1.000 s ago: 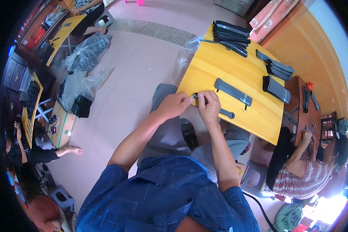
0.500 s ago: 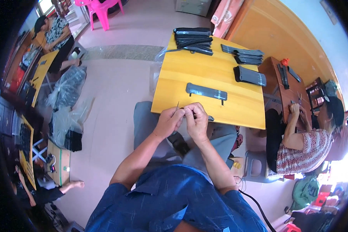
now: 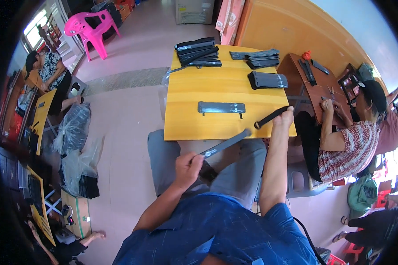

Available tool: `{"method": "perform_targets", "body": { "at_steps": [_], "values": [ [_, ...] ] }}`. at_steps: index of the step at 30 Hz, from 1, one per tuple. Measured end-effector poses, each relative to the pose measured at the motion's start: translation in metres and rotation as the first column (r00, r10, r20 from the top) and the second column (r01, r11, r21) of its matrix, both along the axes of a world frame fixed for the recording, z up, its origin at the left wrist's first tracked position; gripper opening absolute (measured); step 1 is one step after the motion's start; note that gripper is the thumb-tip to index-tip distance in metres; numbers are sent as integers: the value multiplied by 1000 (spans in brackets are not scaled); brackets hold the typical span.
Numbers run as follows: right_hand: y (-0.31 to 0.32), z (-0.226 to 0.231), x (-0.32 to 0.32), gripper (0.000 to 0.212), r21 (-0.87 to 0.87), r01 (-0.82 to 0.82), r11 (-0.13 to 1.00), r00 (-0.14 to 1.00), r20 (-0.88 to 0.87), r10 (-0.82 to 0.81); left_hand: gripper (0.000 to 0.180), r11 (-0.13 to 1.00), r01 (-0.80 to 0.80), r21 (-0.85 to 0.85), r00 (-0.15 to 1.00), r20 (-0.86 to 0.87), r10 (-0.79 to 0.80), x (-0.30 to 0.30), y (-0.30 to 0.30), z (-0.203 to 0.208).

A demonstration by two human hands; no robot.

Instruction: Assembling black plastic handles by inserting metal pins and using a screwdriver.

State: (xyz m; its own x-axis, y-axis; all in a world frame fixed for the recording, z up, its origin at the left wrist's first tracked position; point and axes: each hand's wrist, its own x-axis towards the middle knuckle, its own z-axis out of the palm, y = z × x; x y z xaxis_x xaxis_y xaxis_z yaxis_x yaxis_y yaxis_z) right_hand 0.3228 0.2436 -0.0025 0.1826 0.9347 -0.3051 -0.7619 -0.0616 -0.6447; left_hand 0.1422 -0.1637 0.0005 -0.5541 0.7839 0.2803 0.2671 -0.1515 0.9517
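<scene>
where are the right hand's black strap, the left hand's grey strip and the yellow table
Black strap (image 3: 270, 117): head view, middle of its length.
Grey strip (image 3: 226, 145): head view, middle of its length.
Yellow table (image 3: 221, 86): head view, bare top.

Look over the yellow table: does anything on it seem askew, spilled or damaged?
I see no spill or damage. The black pile at the table's far left looks askew: its pieces lie at different angles and a thin strip sticks out leftward, while the nearer stack at right sits neater.

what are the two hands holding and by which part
The left hand holds a grey strap by its lower-left end; the right hand holds a black strap by its upper-right end.
</scene>
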Motion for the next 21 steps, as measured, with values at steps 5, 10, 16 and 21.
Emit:
{"method": "perform_targets", "body": {
  "at_steps": [5,10,16,21],
  "values": [
    [40,-16,21,37,-51,121,991,980,162,-112,35,997,-55,-52,931,358,70,-38,-49,2],
    [70,-63,37,22,149,74,986,688,709,-158,38,985,-31,-169,912,399,97,-38,-42,0],
    [8,-53,38,55,307,190,933,-73,952,-298,35,978,9,-206,934,352,66,-37,-30,4],
    [-63,-34,14,29,274,-556,785,-203,871,-448,39,970,23,-243,943,327,60,-48,-13,6]
  ]
}}
